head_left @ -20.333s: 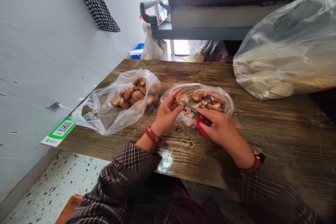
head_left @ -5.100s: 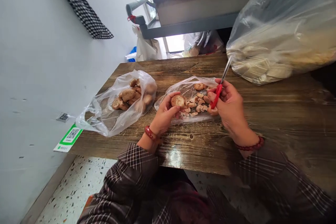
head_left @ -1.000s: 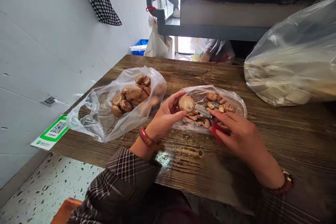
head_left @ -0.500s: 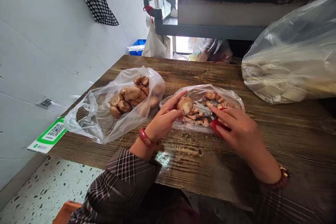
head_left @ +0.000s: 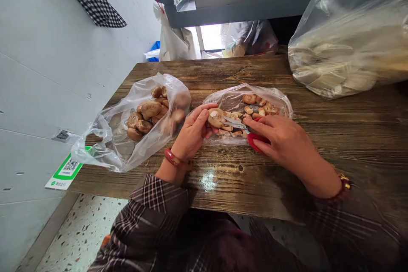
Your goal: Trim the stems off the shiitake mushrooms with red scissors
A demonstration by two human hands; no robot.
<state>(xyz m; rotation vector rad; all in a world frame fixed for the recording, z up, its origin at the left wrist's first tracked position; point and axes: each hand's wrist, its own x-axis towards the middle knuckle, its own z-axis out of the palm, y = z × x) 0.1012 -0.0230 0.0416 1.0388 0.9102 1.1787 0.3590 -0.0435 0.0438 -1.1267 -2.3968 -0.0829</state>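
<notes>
Between the thumb and fingers of my left hand [head_left: 194,129] is a brown mushroom [head_left: 216,118], its underside with a pale round spot showing. My right hand [head_left: 280,140] grips red-handled scissors [head_left: 237,124], whose blades point left and reach the mushroom's edge. Beneath both hands lies a clear plastic bag [head_left: 280,95] with mushroom caps and cut stems [head_left: 228,132] on it. Left of my left hand, an open plastic bag [head_left: 134,153] holds several whole mushrooms [head_left: 149,110].
The wooden table [head_left: 223,191] runs beneath everything. A large clear bag of pale contents [head_left: 338,63] stands at the back right. A green-and-white QR code card [head_left: 68,169] sits at the left edge, by the white wall [head_left: 38,85]. A grey metal frame [head_left: 239,10] stands behind.
The view has tilted down and shifted. The mushroom in my left hand now shows a pale round spot, and the scissor blades have come against it.
</notes>
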